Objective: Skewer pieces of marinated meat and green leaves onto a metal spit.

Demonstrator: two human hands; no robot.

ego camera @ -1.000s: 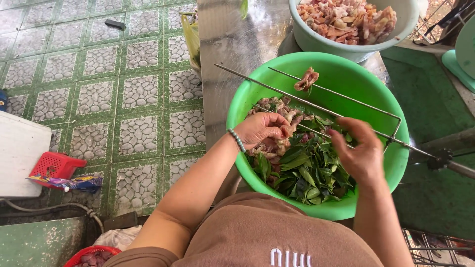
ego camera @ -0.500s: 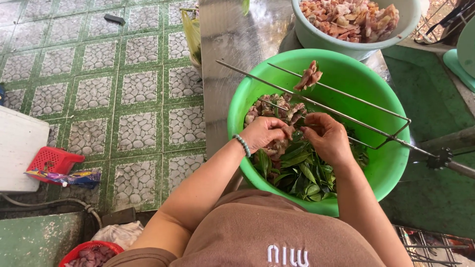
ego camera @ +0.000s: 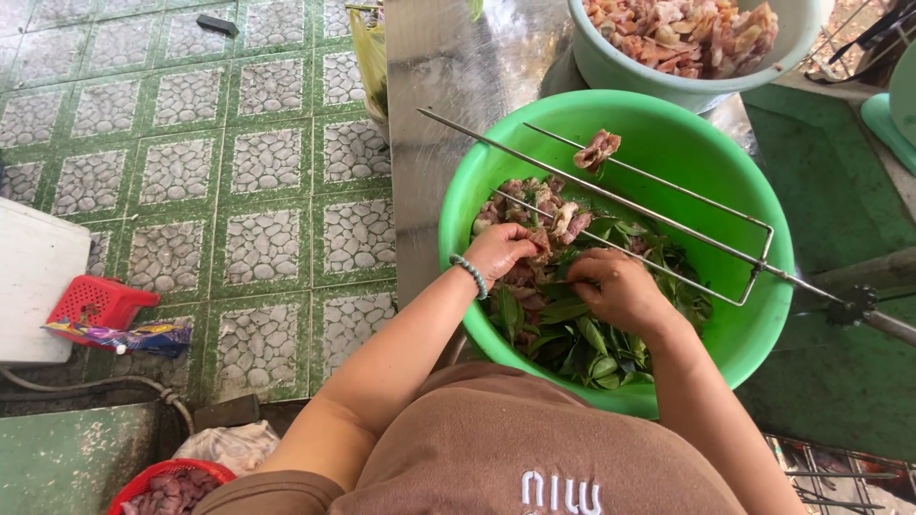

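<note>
we pinch meat [ego camera: 534, 250] in left hand [ego camera: 498, 252], right hand [ego camera: 618, 286] closed on leaf [ego camera: 563, 310]; wrap tight, keep over green basin [ego camera: 754, 329], clear of skewer [ego camera: 611, 195].

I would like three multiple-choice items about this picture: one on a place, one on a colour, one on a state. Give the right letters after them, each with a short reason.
1. Where does the single piece of meat on the metal skewer sit?
A. over the far side of the green basin
B. on the tiled floor
C. in the red basket

2. What colour is the basin that the hands work in?
A. red
B. bright green
C. white

3. What is the state of the left hand?
A. flat and open on the floor
B. fingers closed on meat in the basin
C. raised above the basin, holding nothing

Answers:
1. A, the piece hangs on a prong above the basin's far half.
2. B, its rim and walls are bright green.
3. B, its fingers pinch meat pieces beside the leaves, close to the right hand.
</note>
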